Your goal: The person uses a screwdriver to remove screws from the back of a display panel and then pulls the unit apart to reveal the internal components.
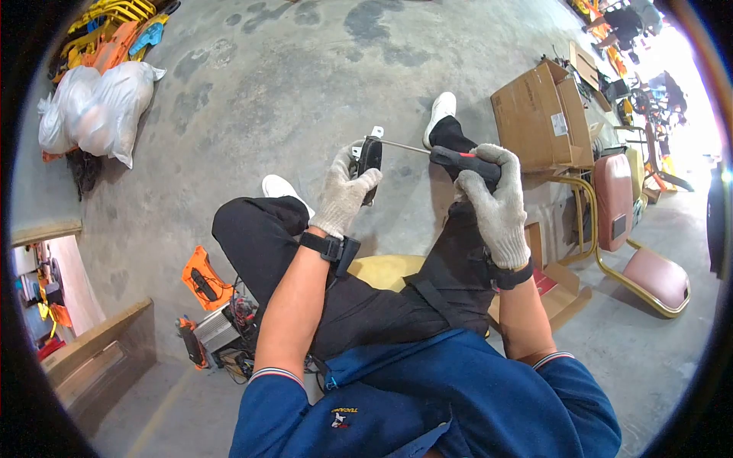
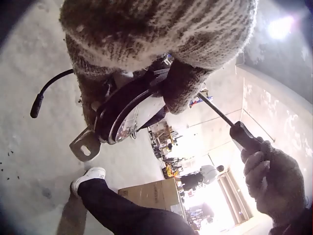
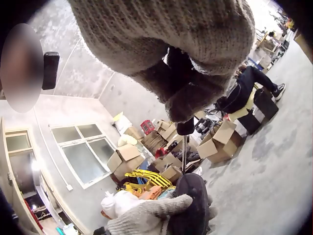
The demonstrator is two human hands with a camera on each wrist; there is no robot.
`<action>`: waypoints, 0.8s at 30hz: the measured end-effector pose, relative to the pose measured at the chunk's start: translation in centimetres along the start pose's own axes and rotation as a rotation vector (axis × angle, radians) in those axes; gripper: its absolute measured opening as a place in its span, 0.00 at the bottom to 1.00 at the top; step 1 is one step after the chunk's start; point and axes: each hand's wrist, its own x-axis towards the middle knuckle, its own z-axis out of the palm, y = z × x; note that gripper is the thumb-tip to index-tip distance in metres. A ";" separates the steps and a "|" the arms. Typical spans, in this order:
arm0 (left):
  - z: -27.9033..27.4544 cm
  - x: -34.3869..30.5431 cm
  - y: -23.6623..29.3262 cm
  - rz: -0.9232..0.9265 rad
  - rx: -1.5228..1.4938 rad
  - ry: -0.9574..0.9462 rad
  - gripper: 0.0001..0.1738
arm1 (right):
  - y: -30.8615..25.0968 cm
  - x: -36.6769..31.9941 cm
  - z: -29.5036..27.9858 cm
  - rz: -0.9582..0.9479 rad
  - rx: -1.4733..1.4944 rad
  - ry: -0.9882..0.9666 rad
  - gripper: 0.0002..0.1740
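In the head view my gloved left hand (image 1: 343, 195) grips a black oval part (image 1: 370, 164) with pale metal tabs (image 1: 377, 132) at its upper end. The left wrist view shows the part's rounded rim (image 2: 115, 115), a slotted metal tab (image 2: 84, 146) and a short black cable (image 2: 48, 88) hanging out beyond the glove. My gloved right hand (image 1: 500, 206) holds a screwdriver (image 1: 466, 160) by its black and red handle. Its long shaft points left, and the tip end overlaps the top of the part. In the right wrist view the shaft (image 3: 184, 156) meets the part's upper edge.
A large cardboard box (image 1: 527, 114) stands at the right, beside pink padded chairs (image 1: 615, 202). White plastic bags (image 1: 103, 111) lie at the upper left. An orange part (image 1: 205, 278) and a silver box with wires (image 1: 221, 330) lie on the floor by my left leg.
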 end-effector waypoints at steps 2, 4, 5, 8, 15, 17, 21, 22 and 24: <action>0.1 0.2 -0.4 0.025 -0.004 0.015 0.32 | 0.0 -0.1 0.0 -0.006 -0.010 0.004 0.23; 0.2 0.0 0.2 -0.005 0.007 0.009 0.32 | 0.0 -0.1 -0.1 -0.008 -0.025 0.001 0.22; 0.2 -0.1 0.5 -0.036 0.020 0.003 0.31 | -0.1 -0.1 -0.1 -0.010 -0.025 0.000 0.22; 0.1 -0.3 0.9 -0.074 0.066 -0.010 0.33 | -0.2 -0.2 0.0 -0.014 -0.019 0.000 0.22; 0.1 -0.3 1.0 -0.089 0.027 -0.017 0.32 | 1.2 0.3 -0.2 -0.257 -0.142 -0.017 0.22; 0.1 -0.1 0.6 -0.056 0.034 -0.012 0.32 | 1.8 0.5 -0.3 -0.427 -0.241 -0.007 0.21; 0.3 -0.4 0.9 -0.016 0.073 0.011 0.31 | 0.3 -0.3 0.0 -0.133 -0.104 -0.003 0.22; 0.2 -0.5 1.2 -0.019 0.110 0.014 0.31 | -0.3 -0.4 0.1 0.036 -0.052 0.004 0.23; 0.3 -0.6 1.2 -0.020 0.145 0.015 0.31 | 0.6 0.0 -0.1 0.048 -0.099 0.038 0.24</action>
